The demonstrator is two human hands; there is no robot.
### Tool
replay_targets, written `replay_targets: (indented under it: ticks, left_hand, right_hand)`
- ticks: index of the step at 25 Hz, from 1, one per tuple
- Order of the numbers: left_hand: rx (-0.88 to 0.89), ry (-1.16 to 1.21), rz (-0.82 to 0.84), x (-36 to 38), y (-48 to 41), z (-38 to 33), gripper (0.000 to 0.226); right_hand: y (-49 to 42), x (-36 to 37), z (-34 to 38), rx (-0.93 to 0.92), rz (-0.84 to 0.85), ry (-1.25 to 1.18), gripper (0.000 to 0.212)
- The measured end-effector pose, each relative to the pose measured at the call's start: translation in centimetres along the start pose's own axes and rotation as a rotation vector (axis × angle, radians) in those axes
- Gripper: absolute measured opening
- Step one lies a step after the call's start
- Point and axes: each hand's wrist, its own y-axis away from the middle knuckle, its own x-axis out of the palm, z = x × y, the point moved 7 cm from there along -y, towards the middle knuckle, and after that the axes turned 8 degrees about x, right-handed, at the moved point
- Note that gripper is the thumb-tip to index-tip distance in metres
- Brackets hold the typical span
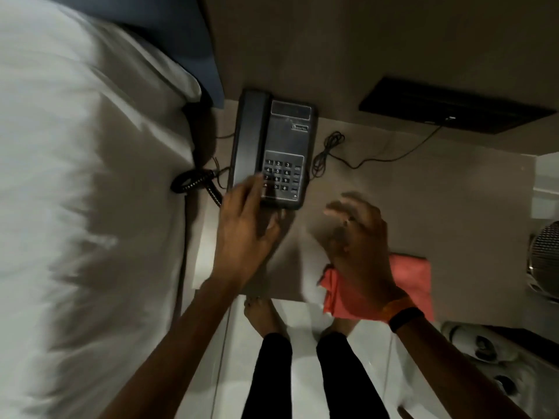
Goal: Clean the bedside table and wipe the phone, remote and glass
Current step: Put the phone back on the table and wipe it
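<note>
Occupying the left of the frame, the white bed (75, 207) adjoins the grey bedside table (423, 192). At centre sits a black corded telephone (272, 146), handset cradled, keypad facing up, faintly dusty. A pink cloth (408, 279) lies folded at the table's lower right edge. The left hand (245, 234), open, rests fingers on the keypad corner, gripping nothing. The right hand (360, 234) hovers open and empty above the cloth. Advisable: take up the cloth, steady the base, wipe without dislodging the handset.

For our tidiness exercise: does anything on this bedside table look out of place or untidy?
Yes. A thin black cable lies in a loose tangle right of the phone, and the pink cloth hangs over the table's front edge.
</note>
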Motion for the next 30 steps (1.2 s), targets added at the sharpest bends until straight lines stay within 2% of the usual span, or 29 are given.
replay_targets:
  ticks: [2,4,6,8,10,12,14,15,17,19,22,24,25,27,29,30]
  left_hand:
    - [0.206,-0.027,0.07,3.9,4.1,-3.9,0.055]
    - [0.272,-0.02,0.241,9.6,7.5,-6.9,0.05]
    - [0.147,0.018,0.46,15.0,9.6,-8.6,0.065]
    - [-0.023,0.012,0.527,17.9,10.1,-9.2,0.075]
    - [-0.231,0.144,0.431,17.4,9.5,-8.9,0.069]
    - [-0.306,0.35,0.229,13.0,7.2,-8.3,0.054]
    - [-0.196,0.458,-0.021,5.7,3.1,-6.9,0.045]
    - [-0.109,0.445,-0.132,2.1,0.4,-5.9,0.041]
    - [0.065,0.274,-0.267,-4.3,-5.5,-4.3,0.042]
    - [0.035,0.098,-0.212,-7.2,-11.3,-1.2,0.052]
    - [-0.17,-0.055,0.05,-6.0,-14.2,3.1,0.058]
    - [-0.175,0.024,0.052,-5.2,-11.9,3.8,0.052]
    - [-0.211,0.156,-0.007,-4.8,-9.5,3.8,0.047]
    - [-0.27,0.211,-0.036,-3.2,-3.2,3.7,0.037]
    - [-0.333,0.152,0.054,-2.7,2.2,2.5,0.039]
    - [-0.329,0.096,0.109,-2.5,3.1,1.9,0.043]
  right_hand:
    - [4.2,-1.2,-6.0,0.053,0.067,0.251,0.055]
    - [7.6,-2.0,-11.0,0.113,0.125,0.446,0.06]
    - [9.2,-1.2,-13.6,0.122,0.2,0.508,0.056]
    - [8.8,-0.3,-13.4,0.089,0.261,0.494,0.05]
    - [7.5,0.0,-11.9,0.047,0.236,0.39,0.047]
    - [5.1,-0.9,-8.6,0.062,0.193,0.084,0.043]
    - [1.0,-2.6,-2.7,-0.022,0.078,-0.165,0.038]
    - [-1.6,-3.5,0.8,-0.103,-0.021,-0.206,0.039]
    - [-7.1,-4.1,7.1,-0.222,-0.151,-0.15,0.046]
    - [-12.2,-2.5,11.9,-0.237,-0.094,0.038,0.056]
    - [-15.1,2.1,13.3,-0.187,0.099,0.36,0.062]
    - [-13.6,2.7,12.6,-0.207,0.079,0.341,0.061]
    - [-11.8,2.6,12.1,-0.228,0.079,0.3,0.061]
    - [-7.2,3.2,11.2,-0.296,0.179,0.302,0.06]
    - [-3.4,3.4,9.7,-0.306,0.344,0.331,0.05]
    - [-2.9,2.7,9.1,-0.264,0.369,0.29,0.045]
